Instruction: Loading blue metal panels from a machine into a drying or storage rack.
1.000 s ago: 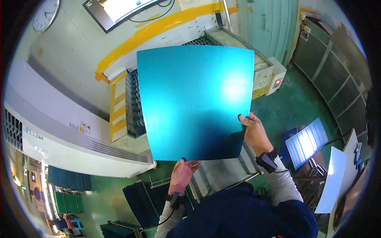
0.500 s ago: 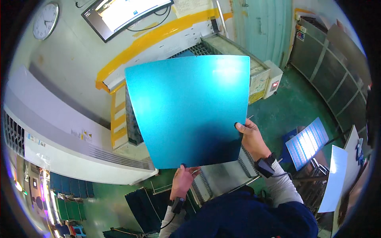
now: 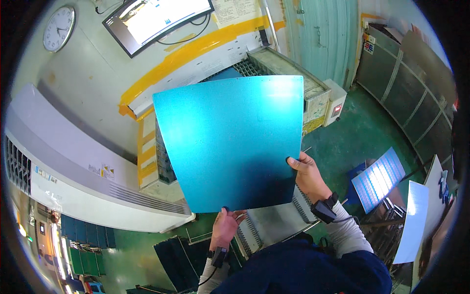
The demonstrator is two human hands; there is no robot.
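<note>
I hold up a large, shiny blue sheet [image 3: 230, 142], roughly square and stiff, tilted so that light glares off its upper corners. My left hand [image 3: 226, 228] pinches its lower edge, left of the middle, with the thumb on the near face. At the lower right edge, my right hand [image 3: 308, 175] grips it, thumb in front and fingers behind. Dark caps or pads show on both thumb tips. Behind the sheet stands a conveyor machine [image 3: 289, 73], largely covered by it. A wrist device [image 3: 324, 209] is strapped above my right hand.
A grey tray-like surface with ridged sides [image 3: 274, 223] lies below the sheet. To the right, a patterned reflective panel [image 3: 379, 179] and a pale panel [image 3: 410, 223] lean on a rack. A white air conditioner [image 3: 88, 171] stands at left; a screen [image 3: 156, 22] hangs on the wall.
The blue sheet sits slightly lower in view, its top edge more slanted. Both hands keep their hold and have moved down a little with it.
</note>
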